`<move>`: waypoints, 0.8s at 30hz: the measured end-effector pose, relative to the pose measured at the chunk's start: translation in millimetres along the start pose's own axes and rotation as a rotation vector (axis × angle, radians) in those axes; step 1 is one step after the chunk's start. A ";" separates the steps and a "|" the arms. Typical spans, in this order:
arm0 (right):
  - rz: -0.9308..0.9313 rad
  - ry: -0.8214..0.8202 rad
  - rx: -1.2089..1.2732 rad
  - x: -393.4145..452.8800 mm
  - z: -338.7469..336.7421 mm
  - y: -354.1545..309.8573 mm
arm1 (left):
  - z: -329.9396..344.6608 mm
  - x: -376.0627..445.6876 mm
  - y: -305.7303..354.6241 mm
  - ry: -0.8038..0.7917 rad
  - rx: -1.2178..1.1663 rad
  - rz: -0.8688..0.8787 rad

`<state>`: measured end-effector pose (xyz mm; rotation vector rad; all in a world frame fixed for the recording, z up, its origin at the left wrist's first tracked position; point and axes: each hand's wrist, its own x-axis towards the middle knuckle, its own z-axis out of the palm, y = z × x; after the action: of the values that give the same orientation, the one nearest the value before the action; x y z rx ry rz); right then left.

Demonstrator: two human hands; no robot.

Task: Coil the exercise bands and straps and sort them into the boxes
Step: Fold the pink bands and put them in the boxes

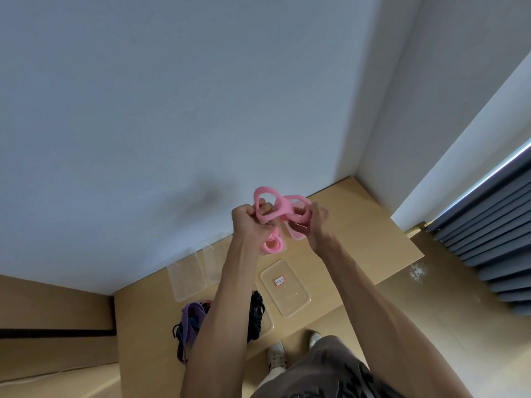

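Both hands hold one pink exercise band (pixel 278 208) up in front of the wall, twisted into two loops. My left hand (pixel 250 224) is fisted on the left loop. My right hand (pixel 315 224) pinches the right loop, fingers curled around it. Below them, on the wooden table (pixel 367 234), a coiled pink band (pixel 272 246) lies in a clear box partly hidden by my left wrist. A pile of purple and dark bands (pixel 192 320) sits at the table's left front. Black straps (pixel 256 314) lie in another clear box behind my left forearm.
Two clear boxes (pixel 188 278) stand by the wall at the left. A clear lid or box with a red-edged label (pixel 286 287) lies mid-table. The white wall rises right behind the table. Grey curtain (pixel 488 239) hangs at the right; my shoes (pixel 276 356) show below the table edge.
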<state>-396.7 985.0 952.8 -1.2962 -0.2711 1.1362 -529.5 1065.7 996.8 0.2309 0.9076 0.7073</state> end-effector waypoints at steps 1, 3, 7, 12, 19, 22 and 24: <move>0.031 0.006 0.047 1.3 -5.2 0.6 | -1.6 1.1 1.6 0.010 -0.028 0.010; 0.081 0.002 0.070 3.5 -13.6 3.3 | -3.9 2.6 4.2 0.034 0.048 0.036; 0.054 -0.050 0.019 0.8 -8.8 8.0 | -2.1 8.5 -8.7 0.118 0.303 0.044; -0.013 -0.049 -0.072 2.4 -8.7 4.5 | -4.1 22.7 -21.4 0.250 0.638 0.240; -0.044 -0.025 -0.079 6.9 -9.0 -3.7 | -5.7 26.7 -27.7 0.149 0.669 0.200; -0.119 0.002 -0.084 5.5 -13.4 -3.8 | -9.1 25.0 -27.0 0.149 0.634 0.215; -0.162 0.004 -0.129 4.1 -14.2 -0.3 | -9.9 24.0 -28.1 0.151 0.634 0.205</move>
<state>-384.4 979.6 946.7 -1.3637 -0.4450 0.9911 -514.4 1059.1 962.2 0.8505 1.2501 0.6116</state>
